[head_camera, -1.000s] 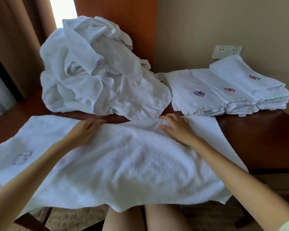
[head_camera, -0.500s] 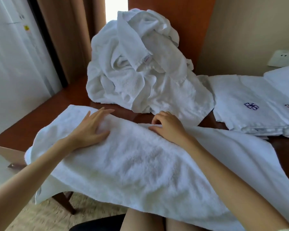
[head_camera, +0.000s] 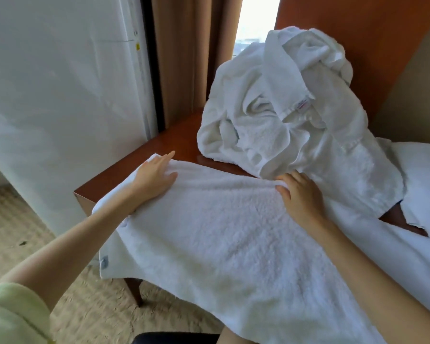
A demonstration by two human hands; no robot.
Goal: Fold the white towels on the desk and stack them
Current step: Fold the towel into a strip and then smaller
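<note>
A white towel point(head_camera: 224, 234) lies folded lengthwise across the brown desk point(head_camera: 174, 142), its near edge hanging over the front. My left hand point(head_camera: 157, 175) rests flat on the towel's far left end with fingers straight. My right hand point(head_camera: 298, 194) presses on the towel's far edge near the middle, its fingertips slightly bent at the fold. Behind them a heap of unfolded white towels point(head_camera: 283, 115) is piled up. The edge of a folded towel point(head_camera: 427, 184) shows at the far right.
The desk's left corner point(head_camera: 80, 194) and one leg point(head_camera: 134, 291) stand over beige carpet. A white panel point(head_camera: 60, 83) and brown curtains point(head_camera: 184, 58) are to the left. A wooden headboard-like panel point(head_camera: 358, 33) rises behind the heap.
My left hand has slid left along the towel to its left end. My right hand stayed near the middle of the far edge. The view turned left, pushing the folded stack mostly out of view.
</note>
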